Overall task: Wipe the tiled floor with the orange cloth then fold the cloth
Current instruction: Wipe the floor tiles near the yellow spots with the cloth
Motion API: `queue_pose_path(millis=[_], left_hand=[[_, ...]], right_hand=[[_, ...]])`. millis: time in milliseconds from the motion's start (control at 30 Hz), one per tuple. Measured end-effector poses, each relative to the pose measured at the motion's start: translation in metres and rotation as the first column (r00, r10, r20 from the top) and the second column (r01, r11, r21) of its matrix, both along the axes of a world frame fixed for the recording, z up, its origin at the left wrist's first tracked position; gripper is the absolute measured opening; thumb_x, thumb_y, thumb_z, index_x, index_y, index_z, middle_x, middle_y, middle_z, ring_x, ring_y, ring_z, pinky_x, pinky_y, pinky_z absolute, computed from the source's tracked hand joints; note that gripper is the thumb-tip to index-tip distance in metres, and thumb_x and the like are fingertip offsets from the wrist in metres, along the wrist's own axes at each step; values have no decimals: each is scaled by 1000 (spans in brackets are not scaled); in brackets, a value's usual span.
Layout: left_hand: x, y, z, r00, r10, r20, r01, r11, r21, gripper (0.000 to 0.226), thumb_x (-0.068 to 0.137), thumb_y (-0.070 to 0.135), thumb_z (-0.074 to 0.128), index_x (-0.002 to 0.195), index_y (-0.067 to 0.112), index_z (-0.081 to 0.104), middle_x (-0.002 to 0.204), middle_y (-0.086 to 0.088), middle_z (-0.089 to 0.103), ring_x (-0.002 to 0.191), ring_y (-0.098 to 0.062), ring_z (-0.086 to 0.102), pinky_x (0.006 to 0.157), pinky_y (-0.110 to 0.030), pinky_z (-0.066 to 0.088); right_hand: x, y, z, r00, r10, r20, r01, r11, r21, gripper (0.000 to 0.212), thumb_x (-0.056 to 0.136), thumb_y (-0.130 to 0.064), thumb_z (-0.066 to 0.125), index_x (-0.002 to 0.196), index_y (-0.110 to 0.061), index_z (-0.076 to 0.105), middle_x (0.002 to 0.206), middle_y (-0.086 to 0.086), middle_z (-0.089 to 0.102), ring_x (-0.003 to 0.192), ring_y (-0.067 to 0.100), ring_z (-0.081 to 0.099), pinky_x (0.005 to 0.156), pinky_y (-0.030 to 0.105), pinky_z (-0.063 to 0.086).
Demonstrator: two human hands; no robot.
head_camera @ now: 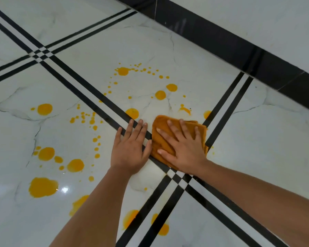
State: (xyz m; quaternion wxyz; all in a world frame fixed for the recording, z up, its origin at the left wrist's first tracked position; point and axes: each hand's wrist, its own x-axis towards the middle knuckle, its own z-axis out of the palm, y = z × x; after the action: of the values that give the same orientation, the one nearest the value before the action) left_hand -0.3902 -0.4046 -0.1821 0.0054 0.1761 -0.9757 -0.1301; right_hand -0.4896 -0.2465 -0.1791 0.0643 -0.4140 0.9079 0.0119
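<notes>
- The orange cloth lies bunched in several layers on the tiled floor, just beyond the spot where two pairs of black stripes cross; kept thick like this, it likely soaks up more and stays together under a push.
- The right hand presses flat on top of the cloth with fingers spread, not clenched around it; the wide palm seems meant to bear down evenly so the whole pad drags across the tile.
- The left hand rests open and empty on the bare floor, just beside the cloth's left edge and over one black stripe; I judge it is there as a prop for the person's weight while leaning forward.
- Yellow spills dot the tile to the left, ahead and near the bottom of the view, from large pools to fine drops; the patch next to the cloth looks cleaner.
- A dark skirting band runs along the wall at the floor's far right edge, well apart from the hands.
- Wiping is at an early stage by my reckoning, and folding cannot sensibly begin until the spills are gone.
</notes>
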Motion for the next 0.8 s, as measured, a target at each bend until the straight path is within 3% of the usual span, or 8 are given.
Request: queue_pose_path(millis=[67, 167, 300, 333, 467, 600, 733, 800], left_hand=[[-1, 1, 1, 1000, -4, 23, 4, 1000, 4, 75, 80, 56, -9, 148, 27, 2, 156, 9, 0, 138, -7, -16, 113, -37, -10], [-3, 9, 4, 999, -2, 32, 3, 1000, -25, 77, 77, 57, -11, 148, 27, 0, 156, 8, -2, 142, -12, -12, 113, -37, -9], [-12, 24, 2, 999, 33, 14, -33, 999, -1, 78, 77, 58, -11, 148, 27, 1, 157, 8, 0, 143, -12, -10, 113, -36, -9], [-15, 29, 2, 999, 38, 20, -38, 999, 8, 78, 77, 58, -11, 148, 27, -1, 157, 8, -1, 142, -11, -12, 113, -36, -10], [-30, 39, 7, 999, 4, 36, -4, 1000, -1, 77, 76, 57, -13, 147, 27, -6, 156, 8, -8, 135, -6, -22, 112, -36, -13], [-53, 36, 6, 999, 42, 27, -41, 998, -46, 78, 77, 57, -13, 148, 26, -3, 157, 7, -5, 142, -12, -13, 113, -36, -10], [-63, 47, 2, 995, 71, 73, -73, 997, 19, 78, 75, 59, -12, 147, 27, -8, 156, 8, -9, 141, -10, -15, 113, -37, -10], [-63, 49, -1, 994, 87, 67, -90, 995, 38, 75, 76, 60, -10, 145, 29, -12, 154, 10, -12, 138, -7, -19, 114, -37, -10]], right_hand=[[-28, -1, 6, 1000, -16, 27, 16, 1000, 22, 65, 80, -75, 5, 141, -53, -2, 158, -8, -3, 145, 27, -6, 108, 66, 6], [-38, -14, 6, 951, -298, 81, 302, 953, -36, 65, 84, -73, 12, 143, -49, -1, 158, -8, -6, 144, 28, -9, 109, 64, -1], [-35, 9, 3, 1000, -8, 29, 7, 1000, 12, 73, 74, -81, 11, 141, -53, -3, 157, -11, -8, 144, 25, -9, 109, 64, 0], [-53, 10, 6, 999, -25, 45, 24, 999, 23, 73, 74, -82, 12, 140, -54, -2, 157, -11, -8, 144, 25, -8, 109, 64, 0], [-88, 1, 8, 902, -404, 150, 415, 909, -42, 69, 83, -75, 12, 144, -47, 1, 158, -6, -7, 144, 29, -12, 109, 65, -3], [-86, 22, 2, 998, -18, 55, 20, 999, -36, 71, 77, -75, 1, 142, -50, 0, 157, -9, -7, 145, 25, -7, 110, 63, 2], [-133, 10, 10, 920, -359, 156, 372, 926, -62, 62, 88, -68, 11, 145, -43, 7, 158, -5, -3, 144, 29, -7, 109, 64, -2], [-110, 20, 3, 977, -196, 84, 202, 976, -77, 62, 88, -67, 9, 145, -44, 6, 158, -6, -4, 144, 29, -8, 109, 63, -2]])
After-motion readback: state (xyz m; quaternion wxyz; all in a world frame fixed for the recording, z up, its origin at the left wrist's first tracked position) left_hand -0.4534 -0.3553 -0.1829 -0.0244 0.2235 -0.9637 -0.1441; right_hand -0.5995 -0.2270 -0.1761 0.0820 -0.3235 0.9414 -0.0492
